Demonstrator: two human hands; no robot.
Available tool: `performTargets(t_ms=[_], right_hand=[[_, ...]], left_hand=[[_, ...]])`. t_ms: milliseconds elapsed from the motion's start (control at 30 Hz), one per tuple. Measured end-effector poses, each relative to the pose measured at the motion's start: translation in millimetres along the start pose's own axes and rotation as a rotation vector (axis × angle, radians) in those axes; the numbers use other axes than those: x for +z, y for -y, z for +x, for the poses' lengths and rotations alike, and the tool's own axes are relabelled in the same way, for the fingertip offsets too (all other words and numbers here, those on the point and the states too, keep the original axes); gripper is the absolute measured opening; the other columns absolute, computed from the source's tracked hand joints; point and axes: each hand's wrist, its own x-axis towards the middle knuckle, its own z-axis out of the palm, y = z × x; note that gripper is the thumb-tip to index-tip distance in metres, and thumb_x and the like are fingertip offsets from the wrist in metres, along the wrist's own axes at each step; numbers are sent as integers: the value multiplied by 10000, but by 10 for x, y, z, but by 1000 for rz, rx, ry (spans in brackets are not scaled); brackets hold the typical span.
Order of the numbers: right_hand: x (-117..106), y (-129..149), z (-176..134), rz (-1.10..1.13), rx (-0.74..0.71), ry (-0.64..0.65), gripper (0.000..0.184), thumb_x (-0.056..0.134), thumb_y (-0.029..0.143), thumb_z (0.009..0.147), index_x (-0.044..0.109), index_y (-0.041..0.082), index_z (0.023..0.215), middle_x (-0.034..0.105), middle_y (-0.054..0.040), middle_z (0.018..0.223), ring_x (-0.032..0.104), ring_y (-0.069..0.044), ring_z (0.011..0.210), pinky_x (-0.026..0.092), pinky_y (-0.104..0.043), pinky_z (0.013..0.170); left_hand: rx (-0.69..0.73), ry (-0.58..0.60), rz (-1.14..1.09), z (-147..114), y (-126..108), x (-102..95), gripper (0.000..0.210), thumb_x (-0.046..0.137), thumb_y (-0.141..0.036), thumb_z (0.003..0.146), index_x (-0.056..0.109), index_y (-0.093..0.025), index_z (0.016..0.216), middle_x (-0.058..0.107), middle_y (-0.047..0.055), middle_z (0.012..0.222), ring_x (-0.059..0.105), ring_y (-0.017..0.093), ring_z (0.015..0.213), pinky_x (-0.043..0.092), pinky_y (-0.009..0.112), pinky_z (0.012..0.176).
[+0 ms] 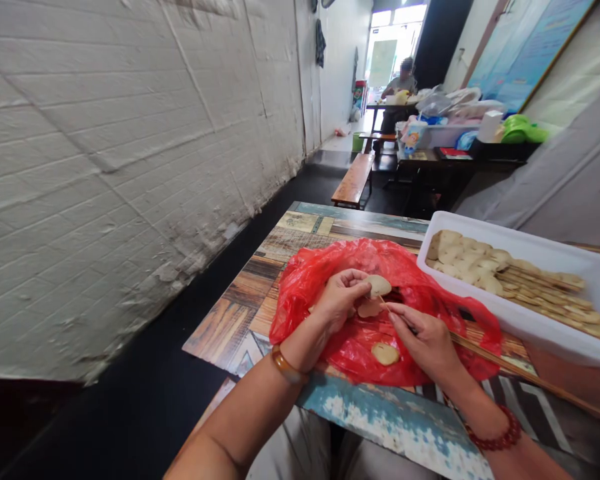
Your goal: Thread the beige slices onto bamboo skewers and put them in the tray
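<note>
Over the red plastic bag (325, 267) on the counter (235, 290), the left hand (341, 297) comes in from about nine o'clock, thumb and fingers pinching a pale slice (379, 286). From roughly four o'clock, the right hand (423, 335) grips a thin stick (384, 305), its tip close to that slice; whether it pierces it, I cannot tell. A second slice (370, 309) shows just below, and a loose slice (385, 354) lies at six o'clock on the bag. Between two and three o'clock stands a white tub (535, 252) of similar slices, some on sticks.
</note>
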Motion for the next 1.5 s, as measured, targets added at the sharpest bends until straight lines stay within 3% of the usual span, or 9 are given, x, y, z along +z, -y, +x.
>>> performTargets(t_ms=[1167, 1500], right_hand=[[39, 20, 12, -13, 41, -35, 268, 492, 309, 885, 707, 180, 979, 757, -55, 936, 722, -207, 831, 574, -308, 772], [52, 19, -1, 10, 59, -43, 249, 498, 310, 889, 700, 187, 968, 757, -48, 935, 719, -189, 820, 567, -283, 752]], left_hand=[[-3, -33, -25, -17, 3, 33, 277, 766, -278, 565, 619, -139, 755, 635, 7, 706, 536, 77, 570, 384, 186, 548], [-9, -16, -42, -17, 22, 21, 316, 791, -345, 573, 633, -141, 755, 625, -2, 674, 523, 73, 555, 381, 190, 550]])
